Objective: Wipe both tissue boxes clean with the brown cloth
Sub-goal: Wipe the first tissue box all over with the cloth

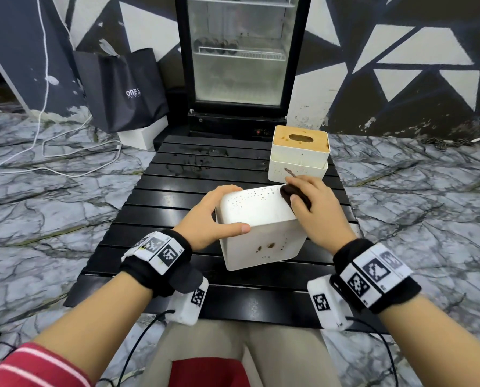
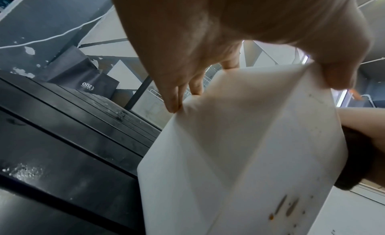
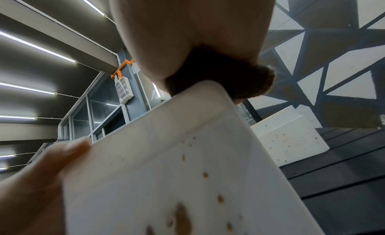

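Note:
A white tissue box (image 1: 258, 227) lies tilted on the black slatted table (image 1: 155, 219), with brown stains on the side facing me (image 3: 183, 218). My left hand (image 1: 219, 213) grips its left end, thumb on the near edge and fingers over the far edge (image 2: 177, 97). My right hand (image 1: 314, 208) holds the brown cloth (image 1: 289, 195) and presses it onto the box's top right corner (image 3: 220, 77). The second tissue box (image 1: 300, 155), white with a wooden slotted lid, stands upright behind, with a brown smear on its front and specks on its side (image 3: 291, 139).
A wet patch (image 1: 197, 160) marks the far slats of the table. Behind the table stands a glass-door fridge (image 1: 241, 57). A dark paper bag (image 1: 121, 88) sits on a white box at the left. White cables (image 1: 46, 141) trail over the marble floor.

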Available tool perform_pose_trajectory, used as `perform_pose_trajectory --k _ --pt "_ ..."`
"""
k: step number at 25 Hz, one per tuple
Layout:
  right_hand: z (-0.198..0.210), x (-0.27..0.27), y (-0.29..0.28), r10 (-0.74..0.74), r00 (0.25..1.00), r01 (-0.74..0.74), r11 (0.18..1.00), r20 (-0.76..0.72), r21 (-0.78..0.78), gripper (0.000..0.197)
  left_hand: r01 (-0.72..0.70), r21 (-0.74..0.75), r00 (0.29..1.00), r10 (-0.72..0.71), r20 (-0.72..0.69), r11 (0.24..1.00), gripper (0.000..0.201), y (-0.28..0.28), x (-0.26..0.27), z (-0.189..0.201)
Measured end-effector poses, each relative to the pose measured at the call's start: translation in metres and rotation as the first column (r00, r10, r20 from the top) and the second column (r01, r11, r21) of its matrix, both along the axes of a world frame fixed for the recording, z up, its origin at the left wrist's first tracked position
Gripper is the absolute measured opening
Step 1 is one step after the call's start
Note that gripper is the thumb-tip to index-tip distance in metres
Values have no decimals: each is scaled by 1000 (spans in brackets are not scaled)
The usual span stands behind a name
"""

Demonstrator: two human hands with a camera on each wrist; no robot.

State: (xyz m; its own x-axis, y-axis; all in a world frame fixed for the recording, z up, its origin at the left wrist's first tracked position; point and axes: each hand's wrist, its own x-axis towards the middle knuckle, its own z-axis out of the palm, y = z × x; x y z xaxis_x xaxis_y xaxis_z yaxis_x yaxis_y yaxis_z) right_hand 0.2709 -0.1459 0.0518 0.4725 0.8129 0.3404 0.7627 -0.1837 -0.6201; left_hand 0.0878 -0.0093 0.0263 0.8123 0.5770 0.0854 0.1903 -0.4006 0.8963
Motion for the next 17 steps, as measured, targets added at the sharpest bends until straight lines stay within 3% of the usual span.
perform_pose_trajectory --k 4,9,14,17 --pt "6 8 18 -2 999 1 1000 -41 -28 38 -4 7 1000 4 16 1000 66 -1 1 -2" --pt "-6 -4 -12 12 1000 -12 1000 20 14 40 -18 10 1000 18 13 1000 69 -2 1 -1" --pt "3 7 -5 45 999 -46 999 -28 -25 38 0 -5 1000 0 2 1000 68 -2 0 1" --pt "14 -1 18 12 988 14 986 156 -165 40 -2 0 1000 2 3 1000 69 -4 0 1"
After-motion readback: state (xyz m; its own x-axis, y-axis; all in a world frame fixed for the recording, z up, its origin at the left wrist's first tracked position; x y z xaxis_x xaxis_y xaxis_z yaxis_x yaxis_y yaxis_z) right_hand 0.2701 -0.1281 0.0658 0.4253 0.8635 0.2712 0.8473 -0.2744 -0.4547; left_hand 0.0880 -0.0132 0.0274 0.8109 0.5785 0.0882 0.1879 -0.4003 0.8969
